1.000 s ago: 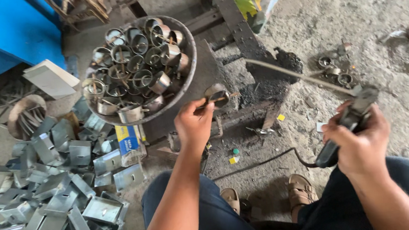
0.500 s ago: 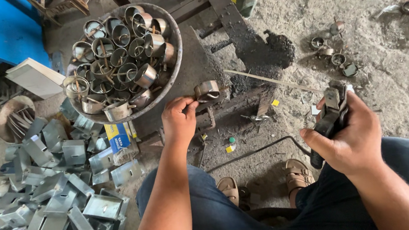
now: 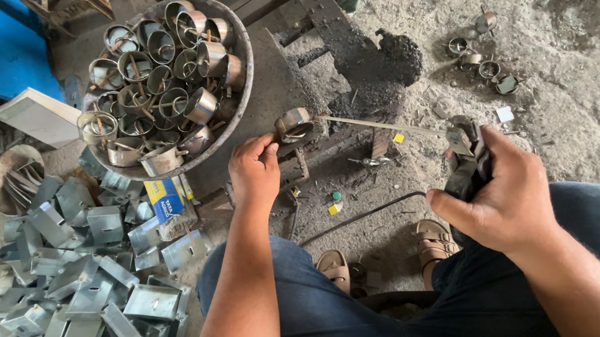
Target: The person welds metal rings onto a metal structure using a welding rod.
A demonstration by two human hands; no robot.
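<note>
Nearest, the right hand (image 3: 506,198) is clenched around a dark, blocky electrode holder (image 3: 465,159) whose thin rod (image 3: 375,123) reaches toward a small round metal ring (image 3: 293,125). The left hand (image 3: 254,175) seems to pinch that ring on the blackened workbench (image 3: 347,43). Beyond sits a basin (image 3: 241,102) of shiny rings.

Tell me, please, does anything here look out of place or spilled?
Yes. A few metal rings lie loose on the dirt floor, far from the full bowl of the same rings. The bent metal plates sprawl in an untidy heap beside the left hand.
</note>
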